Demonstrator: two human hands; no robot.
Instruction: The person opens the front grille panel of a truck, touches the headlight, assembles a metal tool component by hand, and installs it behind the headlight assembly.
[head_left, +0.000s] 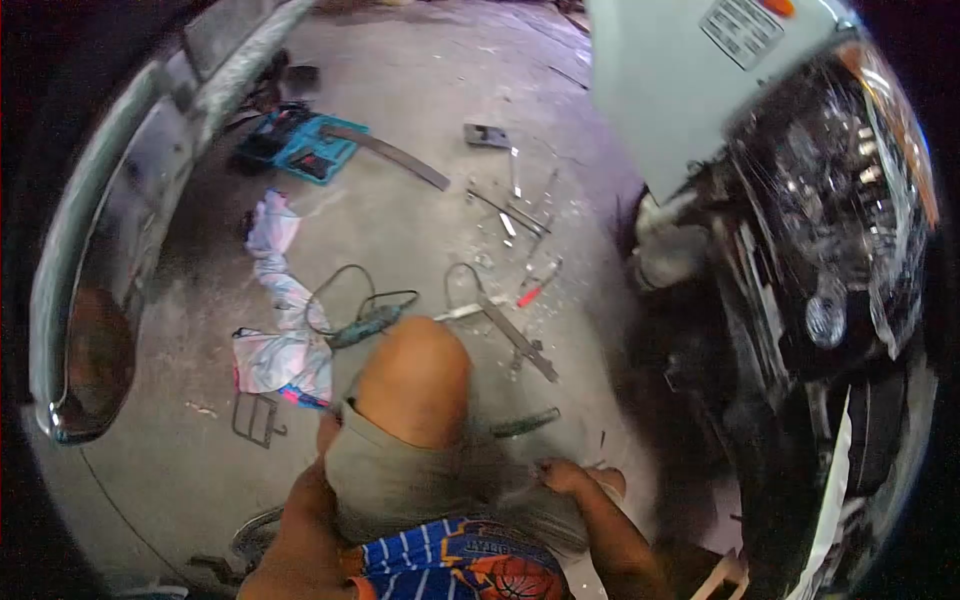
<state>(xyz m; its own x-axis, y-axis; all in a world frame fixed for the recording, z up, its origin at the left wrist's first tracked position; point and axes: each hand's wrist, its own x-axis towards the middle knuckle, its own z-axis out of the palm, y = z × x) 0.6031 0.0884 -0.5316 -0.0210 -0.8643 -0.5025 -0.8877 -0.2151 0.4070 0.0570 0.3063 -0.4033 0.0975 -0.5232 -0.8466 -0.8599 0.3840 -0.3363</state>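
My right hand (566, 477) is low in front, beside my right knee and shorts. It is blurred, and whether its fingers hold anything does not show. Just beyond it a dark green, elongated object (525, 423) lies on the floor. My left hand (328, 432) is down at the outer side of my left knee, its fingers mostly hidden by the leg. Close to it are a crumpled light cloth (285, 362) with pink and blue edges and a small dark metal frame (256, 420). A teal corded power tool (368, 326) lies beyond my left knee.
A blue tool case (335, 165) lies open at the back left, with a flat metal strip (400, 160) across it. Metal bars (510, 212), a red-handled tool (528, 297) and debris litter the floor. An opened vehicle front with a headlight (826, 312) stands right; a chrome-edged part (120, 240) stands left.
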